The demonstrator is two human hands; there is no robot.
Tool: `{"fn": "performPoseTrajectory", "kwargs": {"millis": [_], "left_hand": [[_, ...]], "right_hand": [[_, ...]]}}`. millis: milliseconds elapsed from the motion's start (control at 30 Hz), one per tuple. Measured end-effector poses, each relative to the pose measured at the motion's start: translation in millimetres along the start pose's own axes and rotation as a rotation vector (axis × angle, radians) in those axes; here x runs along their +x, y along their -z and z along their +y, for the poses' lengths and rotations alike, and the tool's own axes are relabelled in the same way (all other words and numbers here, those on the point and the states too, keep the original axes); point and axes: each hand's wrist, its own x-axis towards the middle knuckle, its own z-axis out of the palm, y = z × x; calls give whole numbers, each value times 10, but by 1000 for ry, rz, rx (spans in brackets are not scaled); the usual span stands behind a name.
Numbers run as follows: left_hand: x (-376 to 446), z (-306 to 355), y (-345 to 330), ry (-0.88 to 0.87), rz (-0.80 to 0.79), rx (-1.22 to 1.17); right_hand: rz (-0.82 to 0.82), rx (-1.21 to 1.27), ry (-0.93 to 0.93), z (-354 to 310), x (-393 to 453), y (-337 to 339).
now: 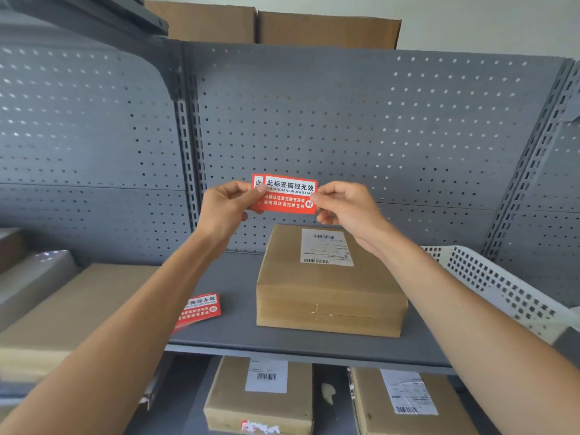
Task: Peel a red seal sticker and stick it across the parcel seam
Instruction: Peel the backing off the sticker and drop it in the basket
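I hold a red seal sticker (287, 196) with white and black Chinese text up in front of the pegboard, above the parcel. My left hand (224, 207) pinches its left end, where a second red edge peeks out behind it. My right hand (342, 205) pinches its right end. Below them a brown cardboard parcel (329, 287) lies on the grey shelf (238, 328), with a white shipping label on top and a seam along its front face. A small stack of red seal stickers (199, 307) lies on the shelf left of the parcel.
A grey pegboard (376, 136) backs the shelf. A white perforated basket (502, 290) stands at the right. A large flat carton (62, 309) lies at the left. More labelled parcels (263, 400) sit on the lower shelf.
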Motion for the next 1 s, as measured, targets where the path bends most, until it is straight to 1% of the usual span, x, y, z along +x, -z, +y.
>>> {"fn": "performPoseTrajectory", "kwargs": {"millis": [233, 367, 467, 600, 767, 867, 1000], "left_hand": [[-181, -78, 671, 39, 156, 61], [-338, -256, 1026, 90, 241, 244], [-495, -448, 1234, 139, 229, 382], [-711, -724, 1391, 168, 210, 624], [-854, -990, 1532, 252, 186, 675], [-897, -1067, 1527, 240, 188, 716], [-900, -1105, 1490, 238, 184, 882]], "right_hand": [[-107, 47, -14, -50, 92, -609], [-179, 36, -13, -68, 99, -929], [-223, 45, -19, -64, 94, -1139], [-259, 57, -26, -50, 90, -1327], [-279, 52, -33, -43, 83, -1436], [-283, 49, -39, -41, 76, -1447], [-280, 60, -54, -37, 64, -1415]]}}
